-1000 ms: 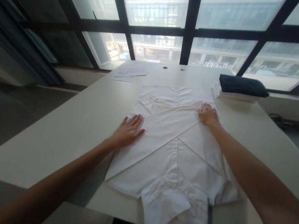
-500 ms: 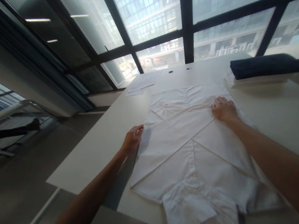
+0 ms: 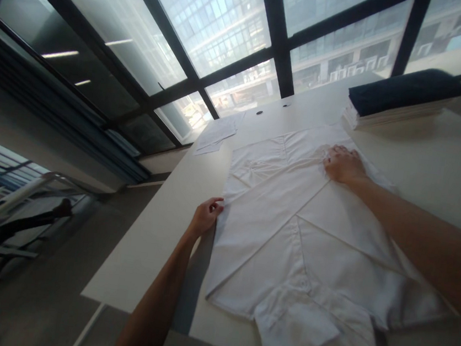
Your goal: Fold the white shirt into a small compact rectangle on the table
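Observation:
A white shirt (image 3: 262, 221) lies spread on the white table, with a slanting fold across its middle. Its buttoned front placket shows, and a sleeve or tail part hangs over the near edge. At the shirt's left edge, my left hand (image 3: 208, 215) has thumb and fingers closed on the cloth. Farther up on the right, my right hand (image 3: 343, 163) rests on the shirt with bent fingers gripping bunched fabric. The fingertips of this hand are partly hidden in the creases.
A stack of folded cloth with a dark blue piece (image 3: 406, 93) on top stands at the back right of the table (image 3: 143, 241). Paper sheets (image 3: 218, 133) lie at the far left. Beyond are large windows; at left a person's leg (image 3: 37, 221) shows behind a white frame.
The view has shifted slightly. Both hands keep their places on the shirt, and the cloth lies almost as before.

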Motion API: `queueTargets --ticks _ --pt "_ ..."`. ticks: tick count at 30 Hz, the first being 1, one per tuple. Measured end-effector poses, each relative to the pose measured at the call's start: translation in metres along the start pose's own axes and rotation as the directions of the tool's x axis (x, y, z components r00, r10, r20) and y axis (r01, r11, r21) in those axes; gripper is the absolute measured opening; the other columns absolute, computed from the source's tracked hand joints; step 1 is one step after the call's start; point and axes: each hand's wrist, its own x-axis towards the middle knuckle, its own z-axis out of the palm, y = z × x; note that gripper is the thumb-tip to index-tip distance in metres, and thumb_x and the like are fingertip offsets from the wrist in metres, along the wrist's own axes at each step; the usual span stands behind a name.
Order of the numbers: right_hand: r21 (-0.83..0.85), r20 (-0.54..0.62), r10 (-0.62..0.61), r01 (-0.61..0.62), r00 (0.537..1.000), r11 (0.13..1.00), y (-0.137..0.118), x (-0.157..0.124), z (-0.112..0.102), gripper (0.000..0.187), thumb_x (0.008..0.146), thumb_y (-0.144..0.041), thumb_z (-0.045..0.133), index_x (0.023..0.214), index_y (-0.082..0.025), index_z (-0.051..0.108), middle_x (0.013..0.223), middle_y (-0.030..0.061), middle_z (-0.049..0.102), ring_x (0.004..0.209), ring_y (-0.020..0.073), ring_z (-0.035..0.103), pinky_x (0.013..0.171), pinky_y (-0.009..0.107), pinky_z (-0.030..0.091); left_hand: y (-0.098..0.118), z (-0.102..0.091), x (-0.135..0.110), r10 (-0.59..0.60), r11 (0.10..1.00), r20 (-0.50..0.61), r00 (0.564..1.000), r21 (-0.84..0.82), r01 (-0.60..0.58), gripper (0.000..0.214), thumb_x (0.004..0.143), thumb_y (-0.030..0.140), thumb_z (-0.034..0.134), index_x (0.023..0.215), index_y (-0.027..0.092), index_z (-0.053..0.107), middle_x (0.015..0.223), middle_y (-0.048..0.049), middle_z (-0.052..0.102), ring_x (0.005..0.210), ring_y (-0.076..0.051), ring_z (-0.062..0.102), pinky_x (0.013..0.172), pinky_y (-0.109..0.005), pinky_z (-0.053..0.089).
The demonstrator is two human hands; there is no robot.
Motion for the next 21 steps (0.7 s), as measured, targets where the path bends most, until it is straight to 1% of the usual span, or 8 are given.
queueTargets --ticks 3,5,7,10,12,15,18,21 --pt "0.010 0.000 -0.001 0.001 1.000 1.000 0.001 0.001 0.001 0.054 0.100 -0.032 0.029 0.141 -0.007 0.053 0.149 0.0217 0.052 0.139 0.0302 0.042 0.115 0.052 0.027 0.001 0.000 -0.001 -0.012 0.998 -0.043 0.999 0.060 0.015 0.039 0.086 0.032 0.060 0.119 0.015 0.070 0.085 -0.0035 0.067 0.068 -0.017 0.060 0.070 -0.029 0.051" --pt "0.011 0.003 0.001 -0.001 1.000 1.000 0.000 0.001 0.001 0.054 0.100 -0.032 0.029 0.142 -0.007 0.053 0.149 0.0218 0.052 0.139 0.0300 0.042 0.115 0.051 0.027 0.007 0.000 -0.004 0.044 0.991 -0.117 0.992 0.132 -0.028 0.038 0.085 0.027 0.061 0.120 0.016 0.070 0.098 -0.0069 0.068 0.081 -0.020 0.064 0.082 -0.033 0.054" --pt "0.004 0.011 0.005 -0.005 1.000 1.000 -0.001 0.001 -0.001 0.053 0.100 -0.031 0.030 0.141 -0.006 0.053 0.149 0.0218 0.053 0.139 0.0297 0.043 0.115 0.050 0.027 0.020 0.000 -0.007 0.139 0.977 -0.145 0.980 0.181 -0.112 0.036 0.087 0.025 0.060 0.121 0.018 0.070 0.107 -0.0081 0.068 0.093 -0.022 0.065 0.092 -0.037 0.053" --pt "-0.009 0.015 0.000 0.000 1.000 1.000 -0.001 0.000 -0.002 0.053 0.100 -0.030 0.030 0.140 -0.004 0.054 0.150 0.0223 0.052 0.138 0.0298 0.043 0.115 0.049 0.028 0.048 0.006 -0.004 0.216 0.972 -0.064 0.974 0.107 -0.209 0.027 0.091 0.028 0.063 0.114 0.020 0.074 0.102 -0.0061 0.070 0.088 -0.020 0.066 0.089 -0.035 0.053" --pt "-0.013 0.010 -0.004 0.004 1.000 1.000 -0.001 0.000 -0.003 0.053 0.100 -0.030 0.029 0.139 -0.004 0.054 0.149 0.0225 0.053 0.137 0.0298 0.043 0.114 0.048 0.029 0.067 0.015 0.005 0.239 0.971 -0.014 0.971 0.020 -0.239 0.021 0.090 0.029 0.067 0.106 0.020 0.077 0.095 -0.0049 0.071 0.080 -0.018 0.066 0.083 -0.033 0.053" --pt "-0.008 0.002 0.002 -0.002 1.000 1.000 -0.001 -0.002 -0.003 0.052 0.100 -0.029 0.029 0.138 -0.004 0.055 0.147 0.0222 0.054 0.136 0.0293 0.044 0.114 0.048 0.028 0.088 0.033 0.023 0.266 0.964 0.027 0.963 -0.020 -0.266 0.017 0.088 0.025 0.070 0.103 0.021 0.079 0.091 -0.0042 0.071 0.077 -0.017 0.064 0.080 -0.032 0.052" --pt "0.005 -0.005 0.012 -0.012 1.000 1.000 -0.002 -0.002 -0.002 0.052 0.099 -0.030 0.031 0.138 -0.007 0.055 0.147 0.0215 0.055 0.136 0.0296 0.045 0.114 0.049 0.028 0.099 0.048 0.036 0.297 0.955 0.076 0.952 -0.011 -0.297 0.014 0.088 0.023 0.072 0.098 0.021 0.080 0.090 -0.0047 0.069 0.081 -0.019 0.063 0.082 -0.033 0.051" --pt "0.015 -0.010 0.015 -0.015 1.000 1.000 -0.002 -0.002 -0.001 0.051 0.099 -0.031 0.031 0.138 -0.010 0.056 0.146 0.0206 0.055 0.136 0.0298 0.045 0.114 0.051 0.027 0.100 0.055 0.040 0.326 0.944 0.120 0.938 0.011 -0.329 0.011 0.089 0.024 0.069 0.090 0.020 0.079 0.090 -0.0054 0.067 0.087 -0.020 0.063 0.086 -0.034 0.051"
